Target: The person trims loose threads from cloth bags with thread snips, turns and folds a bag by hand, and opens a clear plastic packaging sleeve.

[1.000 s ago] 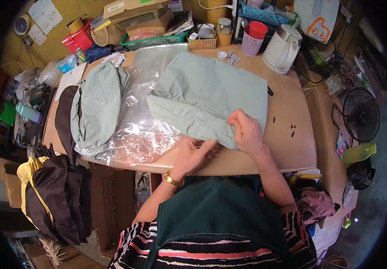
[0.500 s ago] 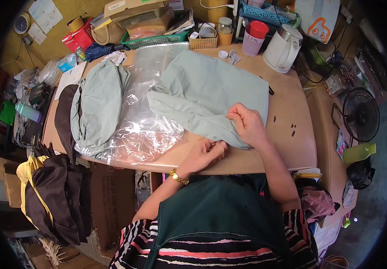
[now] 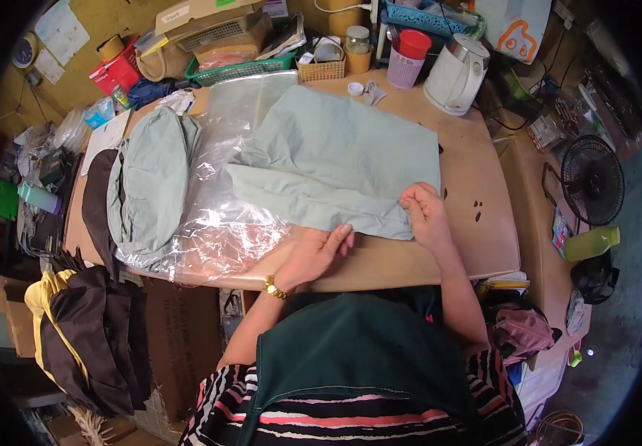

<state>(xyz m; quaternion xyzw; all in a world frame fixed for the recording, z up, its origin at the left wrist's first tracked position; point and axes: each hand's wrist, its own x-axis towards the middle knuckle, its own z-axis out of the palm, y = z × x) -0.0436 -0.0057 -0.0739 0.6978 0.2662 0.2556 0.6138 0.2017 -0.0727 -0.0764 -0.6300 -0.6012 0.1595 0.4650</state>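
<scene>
A pale green cloth [image 3: 343, 149] lies spread on the tan table, its near side folded over in a long strip. My right hand [image 3: 425, 212] pinches the cloth near its right front corner, fingers closed. At the cloth's front edge, my left hand [image 3: 315, 253], with a gold watch on the wrist, has its thumb and fingers together on the hem. Clear plastic bags [image 3: 224, 215] lie left of the cloth, partly under it. Further left rests a bundled pale green cloth item [image 3: 153, 178], with dark fabric [image 3: 98, 201] beside it.
A white kettle [image 3: 456, 74], a red cup [image 3: 414, 44] and a small basket [image 3: 321, 70] stand along the table's back. To the right are a black fan [image 3: 593, 180] and a green bottle [image 3: 592, 243]. Dark cloth with yellow straps [image 3: 90, 334] hangs at the left front.
The view has shifted slightly. My right hand has moved right along the cloth's front edge with the cloth pinched, and the folded strip lies straighter. My left hand has shifted slightly left.
</scene>
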